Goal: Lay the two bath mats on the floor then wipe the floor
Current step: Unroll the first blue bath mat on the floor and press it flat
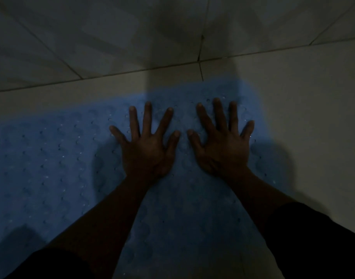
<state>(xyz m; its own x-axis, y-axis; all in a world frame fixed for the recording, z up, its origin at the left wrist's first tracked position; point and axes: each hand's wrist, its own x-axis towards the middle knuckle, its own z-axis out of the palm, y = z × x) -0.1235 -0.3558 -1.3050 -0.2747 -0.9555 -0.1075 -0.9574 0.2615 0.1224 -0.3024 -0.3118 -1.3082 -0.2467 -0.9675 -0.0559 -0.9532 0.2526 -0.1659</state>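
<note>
Two dark sleeves [323,228] frame the near edge. Beyond them the left hand [146,146] and right hand [222,146] lie flat, fingers spread, gripping nothing, pressed on the blue bath mat [51,158]. The mat lies flat on the tiled floor [313,117], its long axis running left to right, its rounded end just short of the wall [112,37].

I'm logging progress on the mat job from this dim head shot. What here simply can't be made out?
Head view only:
- Second bath mat: none in frame; only one blue perforated rubber bath mat shows.
- That mat's full extent: cut off by the left and bottom edges, partly covered by both forearms.
- Mat surface under the left hand and right hand: hidden by the flat, spread palms.
- Whether the pale tiled floor is wet or wiped: too dark.
</note>
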